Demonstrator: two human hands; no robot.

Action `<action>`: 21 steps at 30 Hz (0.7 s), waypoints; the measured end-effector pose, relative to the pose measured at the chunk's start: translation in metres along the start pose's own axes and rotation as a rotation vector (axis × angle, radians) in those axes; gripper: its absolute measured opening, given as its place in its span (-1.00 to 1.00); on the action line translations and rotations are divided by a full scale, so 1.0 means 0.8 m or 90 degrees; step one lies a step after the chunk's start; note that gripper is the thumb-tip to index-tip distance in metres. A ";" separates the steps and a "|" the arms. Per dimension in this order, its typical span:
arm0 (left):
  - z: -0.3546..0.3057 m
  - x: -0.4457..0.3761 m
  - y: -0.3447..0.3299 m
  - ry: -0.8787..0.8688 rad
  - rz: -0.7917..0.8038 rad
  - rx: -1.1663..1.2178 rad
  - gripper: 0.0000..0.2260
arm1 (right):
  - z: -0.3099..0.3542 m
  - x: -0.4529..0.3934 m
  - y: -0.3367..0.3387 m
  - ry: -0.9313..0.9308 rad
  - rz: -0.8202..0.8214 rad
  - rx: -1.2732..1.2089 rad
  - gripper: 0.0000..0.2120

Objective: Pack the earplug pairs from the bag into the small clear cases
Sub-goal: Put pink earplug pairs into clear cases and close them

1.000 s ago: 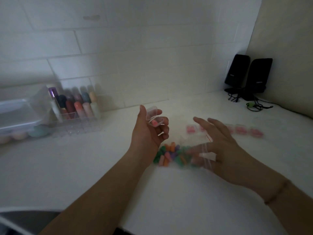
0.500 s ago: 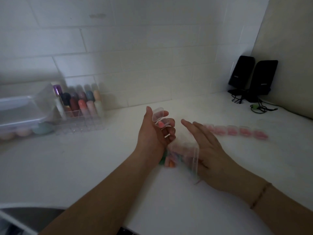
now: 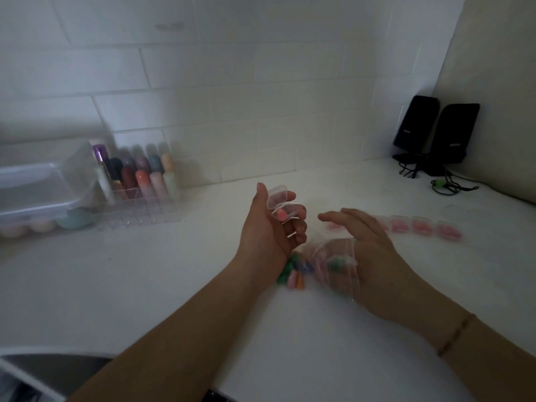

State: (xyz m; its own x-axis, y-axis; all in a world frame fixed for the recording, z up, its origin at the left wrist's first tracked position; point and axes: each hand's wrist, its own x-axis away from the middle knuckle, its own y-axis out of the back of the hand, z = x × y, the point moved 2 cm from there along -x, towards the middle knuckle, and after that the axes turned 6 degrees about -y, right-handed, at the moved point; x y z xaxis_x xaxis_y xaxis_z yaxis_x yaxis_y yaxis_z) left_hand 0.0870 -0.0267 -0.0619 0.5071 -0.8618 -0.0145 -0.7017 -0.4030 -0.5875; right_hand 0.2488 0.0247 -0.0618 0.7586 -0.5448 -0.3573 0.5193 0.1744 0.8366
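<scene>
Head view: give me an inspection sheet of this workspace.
Surface: white counter, dimly lit.
Job's things: open clear case with a pink earplug inside; blurred bag of coloured earplugs; row of filled cases lying behind.
Clutter: bottle organiser; lidded plastic box.
Hands: left hand holds the case, fingers curled; right hand blurred over the bag.
Cables: dark cords beside the speakers.
Surroundings: white tiled wall.
</scene>
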 end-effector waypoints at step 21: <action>0.017 0.030 -0.030 -0.104 0.260 -0.166 -0.43 | 0.031 0.017 0.054 0.099 -0.242 -0.223 -0.89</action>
State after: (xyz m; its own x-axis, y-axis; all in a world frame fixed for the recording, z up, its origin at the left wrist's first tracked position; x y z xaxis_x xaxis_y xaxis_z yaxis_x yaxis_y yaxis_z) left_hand 0.1230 -0.0336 -0.0592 0.2222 -0.9142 -0.3389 -0.9500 -0.1247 -0.2864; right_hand 0.2723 0.0044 -0.0201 0.5273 -0.4999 -0.6871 0.8484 0.2657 0.4578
